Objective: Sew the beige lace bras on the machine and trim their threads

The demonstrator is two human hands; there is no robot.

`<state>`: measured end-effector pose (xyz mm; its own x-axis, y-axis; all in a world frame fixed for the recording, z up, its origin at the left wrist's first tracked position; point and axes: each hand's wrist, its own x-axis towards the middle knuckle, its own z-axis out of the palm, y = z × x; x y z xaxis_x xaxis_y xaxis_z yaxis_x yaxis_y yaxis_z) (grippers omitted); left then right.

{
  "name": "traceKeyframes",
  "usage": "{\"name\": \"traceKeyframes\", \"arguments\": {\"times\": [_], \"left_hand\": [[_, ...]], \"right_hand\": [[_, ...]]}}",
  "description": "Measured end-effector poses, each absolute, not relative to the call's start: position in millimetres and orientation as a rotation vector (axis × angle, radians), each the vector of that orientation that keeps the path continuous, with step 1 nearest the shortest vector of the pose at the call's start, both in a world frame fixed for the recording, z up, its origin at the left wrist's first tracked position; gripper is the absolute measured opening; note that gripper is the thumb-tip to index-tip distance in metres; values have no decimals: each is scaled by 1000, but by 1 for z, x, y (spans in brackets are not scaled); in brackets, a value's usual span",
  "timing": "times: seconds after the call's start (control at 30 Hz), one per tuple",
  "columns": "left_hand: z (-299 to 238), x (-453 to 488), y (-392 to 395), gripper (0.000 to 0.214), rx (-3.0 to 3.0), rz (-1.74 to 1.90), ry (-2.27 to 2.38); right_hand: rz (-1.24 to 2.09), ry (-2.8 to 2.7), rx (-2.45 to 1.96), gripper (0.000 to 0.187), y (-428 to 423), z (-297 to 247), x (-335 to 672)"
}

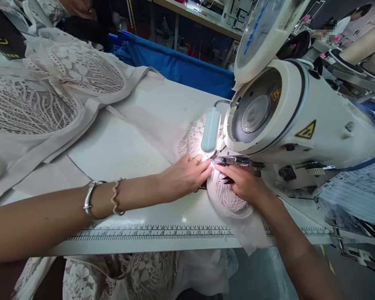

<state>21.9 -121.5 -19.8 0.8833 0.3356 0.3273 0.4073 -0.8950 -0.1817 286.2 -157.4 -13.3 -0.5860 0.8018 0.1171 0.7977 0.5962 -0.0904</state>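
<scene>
A pale pink lace bra [229, 196] lies under the needle area of a white sewing machine [325, 112], one cup on each side of it. My left hand [187, 175], wearing a ring, presses its closed fingers on the fabric just left of the presser foot. From the right, my right hand [245, 183] grips the same bra, index finger pointing at the foot and thumb lower on the cup. Both sets of fingertips nearly meet in the bright light of a small pale-green lamp [210, 130]. The stitching point itself is mostly hidden by fingers and metal parts.
More lace bras [90, 71] are heaped on the table's left side, and others [150, 275] hang below its front edge. A ruler strip [162, 232] runs along that edge. Behind the table is a blue cloth bin [181, 62]. Written paper [359, 191] hangs at right.
</scene>
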Motion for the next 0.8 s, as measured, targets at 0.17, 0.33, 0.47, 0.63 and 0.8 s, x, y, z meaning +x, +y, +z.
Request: {"name": "traceKeyframes", "arguments": {"times": [0.17,0.33,0.47,0.63,0.8], "left_hand": [[-19,17,-114,41,-2924,-537,-577],[-19,15,-104,38,-2993,-562,-556],[-19,13,-96,35,-3049,-563,-545],[-16,12,-86,37,-3133,-540,-506],[-10,10,-79,34,-3182,-501,-455]], "right_hand": [[-21,-2713,-1353,69,-159,-11,282],[-44,-2694,-1344,66,-160,-5,275],[-68,-2636,-1350,64,-162,-5,272],[-107,-2640,-1370,64,-164,-6,268],[-126,-2605,-1414,60,-166,-6,264]]}}
